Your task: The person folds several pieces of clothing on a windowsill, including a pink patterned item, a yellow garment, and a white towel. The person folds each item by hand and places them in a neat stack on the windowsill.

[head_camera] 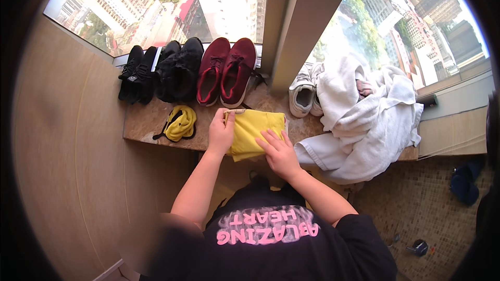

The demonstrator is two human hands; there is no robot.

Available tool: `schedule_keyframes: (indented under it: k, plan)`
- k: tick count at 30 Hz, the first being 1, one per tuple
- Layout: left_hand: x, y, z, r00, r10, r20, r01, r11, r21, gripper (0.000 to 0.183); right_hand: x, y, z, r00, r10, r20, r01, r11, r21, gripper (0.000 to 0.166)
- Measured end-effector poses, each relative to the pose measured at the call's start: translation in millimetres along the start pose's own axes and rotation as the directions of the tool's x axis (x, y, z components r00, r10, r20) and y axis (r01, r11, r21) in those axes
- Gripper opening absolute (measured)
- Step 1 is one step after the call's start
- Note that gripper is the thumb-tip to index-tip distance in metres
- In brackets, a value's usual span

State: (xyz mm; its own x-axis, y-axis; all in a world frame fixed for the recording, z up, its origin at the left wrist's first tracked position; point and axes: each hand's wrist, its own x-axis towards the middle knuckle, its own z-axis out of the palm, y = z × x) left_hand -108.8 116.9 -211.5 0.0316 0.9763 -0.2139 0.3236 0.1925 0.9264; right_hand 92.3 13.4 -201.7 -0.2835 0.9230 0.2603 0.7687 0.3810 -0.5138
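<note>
A folded yellow cloth [254, 130] is held in front of me, over the front edge of a brown marble ledge [156, 128]. My left hand [221, 132] grips its left edge, thumb on top and fingers behind. My right hand [278, 152] lies over its lower right part with the fingers spread on the fabric; whether the thumb is beneath cannot be seen. A bit of patterned material shows at the cloth's top left corner. Left of my left hand, a rolled yellow strap or band with black edging [181, 123] rests on the ledge.
Along the window stand black shoes [136, 74], furry black boots [181, 70], dark red sneakers [222, 72] and white sneakers [303, 93]. White towels [363, 121] are heaped at the right, hanging over the ledge. Blue slippers [465, 185] lie on the mosaic floor [390, 195]. A metal window post [300, 23] rises behind.
</note>
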Motion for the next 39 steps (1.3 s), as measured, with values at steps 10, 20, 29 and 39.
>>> schedule_keyframes:
  k: [10, 20, 29, 39]
  plan:
    - [-4, -13, -14, 0.893, -0.286, 0.348, 0.443, 0.699, -0.562, 0.032, -1, 6, 8, 0.988, 0.137, -0.071, -0.122, 0.976, 0.179, 0.049]
    - [25, -9, -13, 0.922, -0.330, 0.203, 0.387, 0.808, -0.444, 0.016, 2, -13, 0, 0.990, -0.061, -0.130, 0.051, 0.995, -0.080, 0.050]
    - [28, -59, -27, 0.978, -0.071, 0.196, 0.144, 0.910, -0.390, 0.018, 4, 1, 7, 0.997, -0.083, 0.007, 0.083, 0.996, -0.034, 0.050]
    - [-11, -2, -10, 0.807, -0.367, 0.463, 0.577, 0.660, -0.481, 0.053, 8, -2, 12, 0.999, 0.007, -0.042, -0.014, 0.987, -0.158, 0.052]
